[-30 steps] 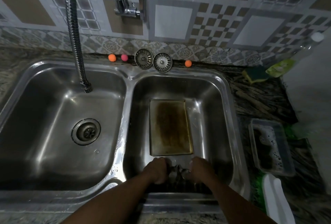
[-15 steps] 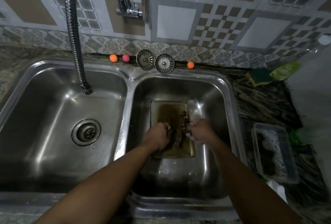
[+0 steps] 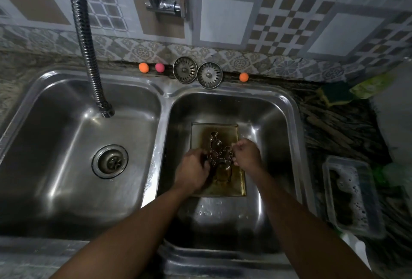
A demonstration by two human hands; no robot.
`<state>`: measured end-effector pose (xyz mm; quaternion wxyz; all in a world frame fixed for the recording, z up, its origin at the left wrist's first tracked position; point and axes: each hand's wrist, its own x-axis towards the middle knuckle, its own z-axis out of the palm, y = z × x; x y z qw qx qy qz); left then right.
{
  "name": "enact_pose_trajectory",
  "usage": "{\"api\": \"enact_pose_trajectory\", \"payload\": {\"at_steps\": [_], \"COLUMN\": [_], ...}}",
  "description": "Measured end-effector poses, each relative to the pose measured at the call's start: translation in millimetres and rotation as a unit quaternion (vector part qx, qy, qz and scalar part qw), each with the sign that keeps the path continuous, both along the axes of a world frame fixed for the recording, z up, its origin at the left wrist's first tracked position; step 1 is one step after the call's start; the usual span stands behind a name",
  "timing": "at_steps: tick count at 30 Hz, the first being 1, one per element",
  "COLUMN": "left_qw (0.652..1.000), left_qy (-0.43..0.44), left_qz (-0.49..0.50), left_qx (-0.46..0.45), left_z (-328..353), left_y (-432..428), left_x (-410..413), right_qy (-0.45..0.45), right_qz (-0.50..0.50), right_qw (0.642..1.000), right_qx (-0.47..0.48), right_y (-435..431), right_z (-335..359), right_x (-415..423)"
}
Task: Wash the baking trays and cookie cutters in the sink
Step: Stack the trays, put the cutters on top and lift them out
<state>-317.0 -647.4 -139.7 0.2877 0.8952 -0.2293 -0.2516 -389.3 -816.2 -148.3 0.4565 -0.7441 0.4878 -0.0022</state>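
Rests cookie cutters [image 3: 219,151] on baking tray [image 3: 240,181], mid-frame, for washing; grips one with left hand [image 3: 194,170]; holds right hand [image 3: 247,156] slack, empty.

No legible text, label, brand or number anywhere in view.

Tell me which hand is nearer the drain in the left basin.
Left. The left hand is over the baking tray, right of the drain; the right hand is farther right.
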Motion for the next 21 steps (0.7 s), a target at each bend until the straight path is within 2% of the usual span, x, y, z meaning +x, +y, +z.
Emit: {"api": "enact_pose_trajectory", "payload": {"at_steps": [3,6,9,16,21], "left_qw": [0.997,0.988,0.983,0.988,0.99], "left_qy": [0.019,0.07,0.072,0.038,0.055], "left_qz": [0.072,0.125,0.151,0.138,0.118], "left_qx": [0.025,0.061,0.07,0.066,0.062], "left_z": [-11.3,-21.7,-26.9,-26.6,-23.2], "left_y": [8.9,14.1,13.1,8.0,0.8], "left_x": [5.4,9.1,9.7,10.1,11.6], "right_qy": [0.037,0.099,0.13,0.07,0.047], "right_qz": [0.018,0.055,0.071,0.038,0.036], "right_qw": [0.997,0.993,0.988,0.993,0.994], "right_qx": [-0.063,-0.041,-0.047,-0.091,-0.09], "right_y": [-0.3,8.2,15.1,21.6,11.9], "right_z": [-9.3,-27.6,-37.3,-34.7,-28.6], "right_x": [-22.4,-44.7,-55.4,-64.2,-64.3]}}
